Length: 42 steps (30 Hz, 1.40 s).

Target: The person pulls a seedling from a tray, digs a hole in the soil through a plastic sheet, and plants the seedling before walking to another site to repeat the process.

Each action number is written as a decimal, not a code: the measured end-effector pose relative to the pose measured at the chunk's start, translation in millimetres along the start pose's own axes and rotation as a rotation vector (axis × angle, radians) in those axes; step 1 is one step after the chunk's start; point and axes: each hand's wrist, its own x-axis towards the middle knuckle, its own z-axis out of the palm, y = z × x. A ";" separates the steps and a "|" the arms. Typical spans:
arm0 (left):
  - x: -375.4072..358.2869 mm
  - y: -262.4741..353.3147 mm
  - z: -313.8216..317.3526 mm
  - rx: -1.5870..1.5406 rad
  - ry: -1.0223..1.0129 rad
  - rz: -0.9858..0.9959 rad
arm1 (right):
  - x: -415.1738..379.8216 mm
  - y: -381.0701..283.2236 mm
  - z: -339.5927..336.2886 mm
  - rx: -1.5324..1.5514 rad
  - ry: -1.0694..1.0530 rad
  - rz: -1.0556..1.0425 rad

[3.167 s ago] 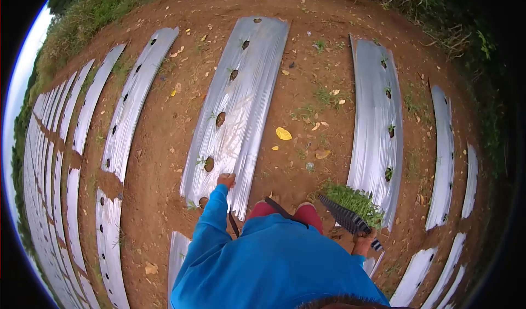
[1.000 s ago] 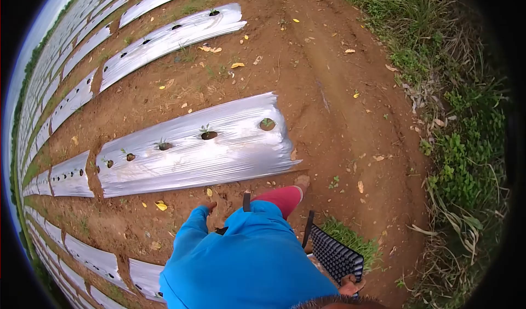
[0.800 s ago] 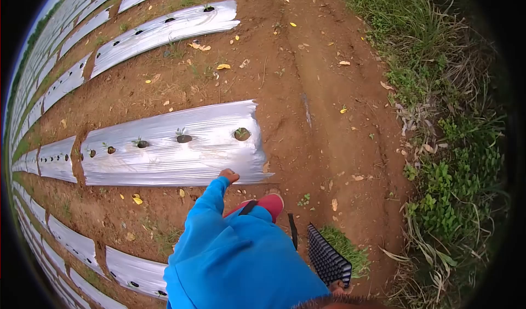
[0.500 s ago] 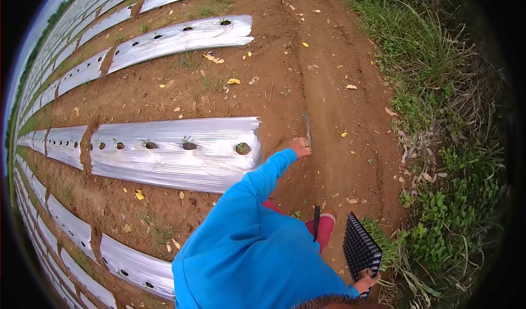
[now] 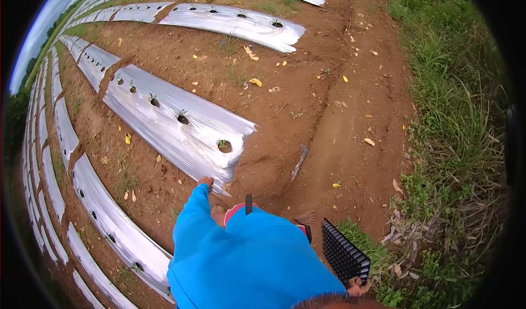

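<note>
- The right hand, at the bottom edge, has its fingers clamped on the lower corner of the black seedling tray, green seedlings alongside.
- The left hand hangs just short of the silver mulch sheet; its finger spread cannot be told.
- A planting hole lies beyond.

Right hand mostly behind seedling tray

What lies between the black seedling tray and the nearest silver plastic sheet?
In the head view, between the seedling tray and the silver plastic sheet lie bare reddish soil and the person's bare foot.
</note>
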 end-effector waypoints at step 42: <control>126.7 639.7 577.9 0.900 0.065 1.024 | 229.1 370.3 920.9 -0.402 -0.190 0.514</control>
